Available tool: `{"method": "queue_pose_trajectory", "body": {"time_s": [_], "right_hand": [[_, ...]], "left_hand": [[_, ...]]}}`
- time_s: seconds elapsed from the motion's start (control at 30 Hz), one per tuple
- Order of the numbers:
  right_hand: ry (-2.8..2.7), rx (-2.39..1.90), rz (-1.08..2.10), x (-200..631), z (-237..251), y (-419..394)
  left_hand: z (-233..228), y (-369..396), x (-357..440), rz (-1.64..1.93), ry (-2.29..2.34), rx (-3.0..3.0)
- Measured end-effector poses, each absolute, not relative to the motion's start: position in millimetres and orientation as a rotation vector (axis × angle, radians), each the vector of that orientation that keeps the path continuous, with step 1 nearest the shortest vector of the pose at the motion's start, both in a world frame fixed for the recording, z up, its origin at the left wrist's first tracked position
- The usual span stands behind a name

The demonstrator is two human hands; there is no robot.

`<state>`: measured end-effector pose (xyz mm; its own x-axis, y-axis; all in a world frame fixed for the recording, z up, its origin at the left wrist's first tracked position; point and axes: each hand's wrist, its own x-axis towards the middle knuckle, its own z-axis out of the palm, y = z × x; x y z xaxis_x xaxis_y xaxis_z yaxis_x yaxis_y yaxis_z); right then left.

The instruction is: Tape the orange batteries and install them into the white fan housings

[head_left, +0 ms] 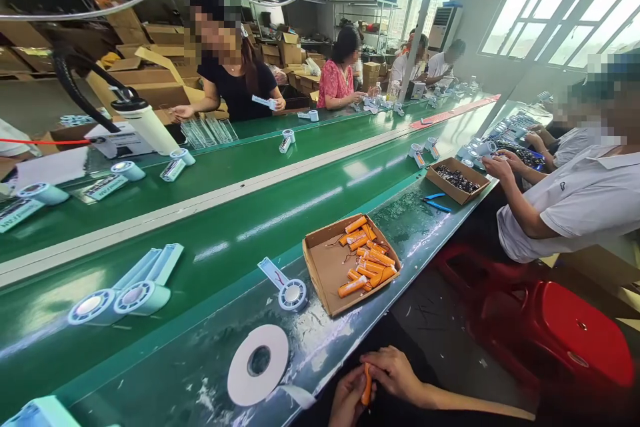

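At the near edge, low in the view, both hands meet over the person's lap, just off the bench. The left hand [346, 397] and the right hand [395, 373] are pressed together around one orange cell [367, 383], which stands roughly upright between them; the left fingers curl against its lower part and the right fingers close over its top (only a strip of orange shows).

Just left of the hands, flat on the green bench [200, 360], lies a white tape roll [257, 364] with a loose tail trailing toward the near edge. A little farther, a small fan [287, 288] lies with its round head near and its handle pointing far-left. Right of the fan, touching nothing else, sits a cardboard tray [327, 267] holding a heap of orange cells in its far-right half, some with thin wires. Out to the left, on the belt [240, 213], two more fans [125, 288] lie side by side.

Farther along the bench lie blue pliers [434, 202], then a box [457, 179] of dark parts beside a seated co-worker [575, 203] in a white shirt (hands busy at the bench edge). A red stool [560, 330] stands at near right. Across the belt sit other workers, one in black [235, 83] and one in pink [336, 80].
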<state>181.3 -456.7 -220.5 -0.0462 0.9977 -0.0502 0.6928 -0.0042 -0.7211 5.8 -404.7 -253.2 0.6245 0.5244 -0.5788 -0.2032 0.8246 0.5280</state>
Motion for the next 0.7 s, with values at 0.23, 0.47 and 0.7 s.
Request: {"method": "queue_pose_trajectory", "body": {"time_s": [0.23,0.47,0.7], "right_hand": [[-1.794,-1.717,0.890,180,-216,-455],[-1.595,-1.776,0.852,182,-217,-456],[-1.536,-1.653,0.821,205,-228,-449]], "left_hand": [[-252,-401,8,0.441,0.708,0.572],[-250,-402,10,0.455,0.591,0.641],[-239,-402,18,0.564,0.801,0.599]]}}
